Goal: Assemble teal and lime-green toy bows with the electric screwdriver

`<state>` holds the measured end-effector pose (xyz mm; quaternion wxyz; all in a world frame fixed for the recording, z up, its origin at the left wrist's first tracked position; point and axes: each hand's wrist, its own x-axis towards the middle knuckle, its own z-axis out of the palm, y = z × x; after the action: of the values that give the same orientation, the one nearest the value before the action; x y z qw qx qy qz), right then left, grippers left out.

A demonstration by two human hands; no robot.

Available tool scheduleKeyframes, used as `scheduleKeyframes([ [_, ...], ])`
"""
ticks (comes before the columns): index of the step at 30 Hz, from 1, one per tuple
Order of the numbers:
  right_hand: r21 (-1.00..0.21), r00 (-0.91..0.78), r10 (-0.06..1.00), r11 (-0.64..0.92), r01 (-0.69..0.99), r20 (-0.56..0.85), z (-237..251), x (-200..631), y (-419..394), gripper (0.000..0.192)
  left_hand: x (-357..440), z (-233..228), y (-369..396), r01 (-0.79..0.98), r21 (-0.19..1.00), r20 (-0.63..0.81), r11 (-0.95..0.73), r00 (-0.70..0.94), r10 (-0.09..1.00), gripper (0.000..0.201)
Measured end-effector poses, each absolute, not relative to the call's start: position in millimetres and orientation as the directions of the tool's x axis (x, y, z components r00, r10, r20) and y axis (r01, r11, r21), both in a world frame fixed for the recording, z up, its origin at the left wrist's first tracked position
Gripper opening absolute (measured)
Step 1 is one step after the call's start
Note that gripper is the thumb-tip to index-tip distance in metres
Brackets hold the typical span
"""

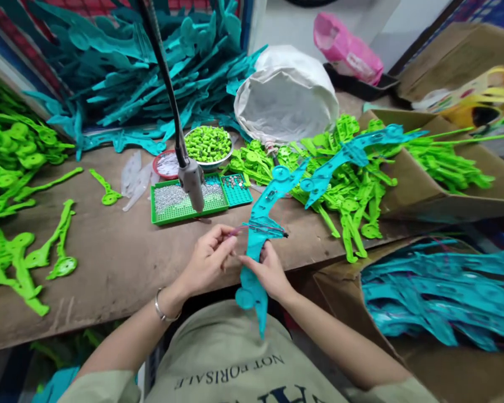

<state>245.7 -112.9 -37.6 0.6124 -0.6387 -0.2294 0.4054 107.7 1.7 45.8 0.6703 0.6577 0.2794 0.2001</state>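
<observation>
My right hand (274,274) grips a long turquoise plastic part (258,215) near its middle, with the thumb across its face. The part is flat and branching, with round discs near both ends, and it stands upright in front of my shirt. A thin dark-reddish cord (266,228) is wound around it several times, above my right hand. My left hand (212,254) is closed just left of the part, thumb and fingers pinching the cord's end. A small dark tip shows at the right side of the windings.
A green tray (189,215) of small metal pieces stands behind my hands, below a hanging tool (191,182). Beyond are a bowl of green pieces (208,146) and a white sack (285,101). Green parts (344,190) lie right; a carton (340,285) of turquoise parts stands below the table edge.
</observation>
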Motion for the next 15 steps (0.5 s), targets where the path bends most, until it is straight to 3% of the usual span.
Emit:
scheduleKeyframes([
  [4,-0.924,0.643,0.691,-0.096,-0.371,-0.33,-51.7,212.3,-80.8,0.046,73.2,72.7,-14.9,0.24,0.903,-0.07,-0.356,0.901,0.428,0.03],
  [7,-0.854,0.593,0.677,-0.102,-0.51,-0.435,-51.6,181.9,-61.3,0.046,45.8,85.4,-26.6,0.268,0.744,-0.029,-0.612,0.928,0.371,0.032],
  [12,-0.756,0.451,0.732,-0.134,-0.64,-0.511,-45.4,141.8,-44.3,0.05,20.4,81.2,-41.6,0.303,0.612,0.042,-0.731,0.91,0.413,0.032],
  [15,-0.691,0.223,0.794,-0.309,-0.653,-0.565,-47.2,134.3,-42.4,0.053,12.5,72.6,-44.6,0.297,0.619,0.126,-0.727,0.876,0.465,0.031],
])
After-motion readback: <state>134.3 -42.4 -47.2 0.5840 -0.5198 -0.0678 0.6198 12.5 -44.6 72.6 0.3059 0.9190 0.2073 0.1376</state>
